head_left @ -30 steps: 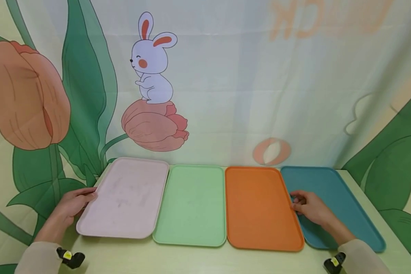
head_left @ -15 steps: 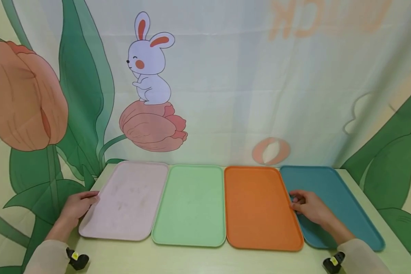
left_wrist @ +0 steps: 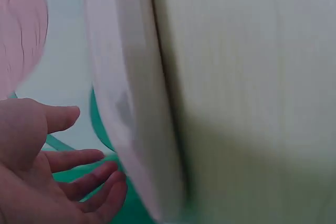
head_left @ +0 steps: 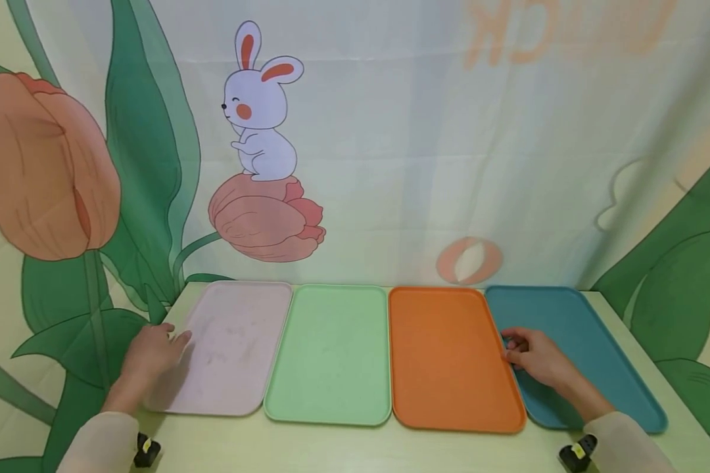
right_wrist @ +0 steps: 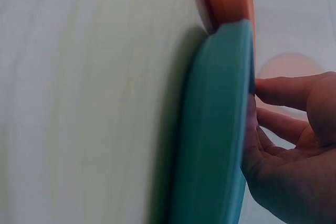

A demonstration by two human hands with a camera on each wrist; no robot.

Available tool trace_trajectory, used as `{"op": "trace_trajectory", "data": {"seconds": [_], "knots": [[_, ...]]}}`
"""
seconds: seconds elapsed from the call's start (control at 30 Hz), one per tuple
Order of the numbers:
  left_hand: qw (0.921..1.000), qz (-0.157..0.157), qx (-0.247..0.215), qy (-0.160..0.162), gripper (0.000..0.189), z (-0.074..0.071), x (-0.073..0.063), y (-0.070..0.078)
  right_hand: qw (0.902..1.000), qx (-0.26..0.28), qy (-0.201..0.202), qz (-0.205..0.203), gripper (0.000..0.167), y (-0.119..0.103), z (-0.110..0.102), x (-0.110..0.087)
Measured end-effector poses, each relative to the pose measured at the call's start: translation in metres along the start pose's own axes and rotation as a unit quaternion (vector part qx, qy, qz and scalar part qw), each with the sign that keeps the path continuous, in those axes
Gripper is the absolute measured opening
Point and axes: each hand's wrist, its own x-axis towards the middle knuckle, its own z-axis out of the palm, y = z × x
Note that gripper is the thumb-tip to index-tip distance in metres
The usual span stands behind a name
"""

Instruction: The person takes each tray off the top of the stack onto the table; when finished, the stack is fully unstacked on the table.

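Note:
Side by side lie a pale pink tray (head_left: 236,348), a light green tray (head_left: 331,355), an orange tray (head_left: 449,355) and a teal tray (head_left: 574,348). Over the pink tray's left edge is my left hand (head_left: 154,355), fingers apart and holding nothing. The left wrist view shows its loosely bent fingers (left_wrist: 94,179) beside that tray's rim. My right hand (head_left: 538,358) rests over the teal tray's left part, loosely bent fingertips touching the orange tray's right rim. In the right wrist view, the thumb and fingers stay apart, partly hidden by the teal rim (right_wrist: 215,124).
The trays lie on a pale wood-grain table (head_left: 355,450), with its front strip showing before them. Behind it hangs a curtain (head_left: 378,131) printed with a rabbit and tulips. A small black device (head_left: 578,453) sits at the right sleeve.
My left hand held the raised pink tray by its left edge; the tray has come down flat, and the hand has let go and moved right over it. The right hand stays put.

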Motion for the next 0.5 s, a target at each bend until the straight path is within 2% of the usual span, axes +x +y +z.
{"op": "trace_trajectory", "data": {"seconds": [0.1,0.23,0.37,0.5], "knots": [[0.9989,0.029,0.029,0.022,0.062,0.002,-0.002,0.023,0.9999,0.001,-0.002,0.01,0.049,-0.002,0.001,0.002],[0.996,0.081,0.017,0.033,0.062,0.008,-0.004,0.063,0.9993,0.017,-0.016,0.029,0.054,-0.005,-0.004,0.0],[0.9887,0.145,0.001,0.039,0.066,0.011,-0.008,0.107,0.9969,0.048,-0.04,0.048,0.057,-0.006,-0.018,-0.006],[0.9797,0.193,-0.016,0.05,0.074,0.009,-0.018,0.145,0.9954,0.053,-0.059,0.054,0.063,-0.014,-0.036,-0.013]]}}
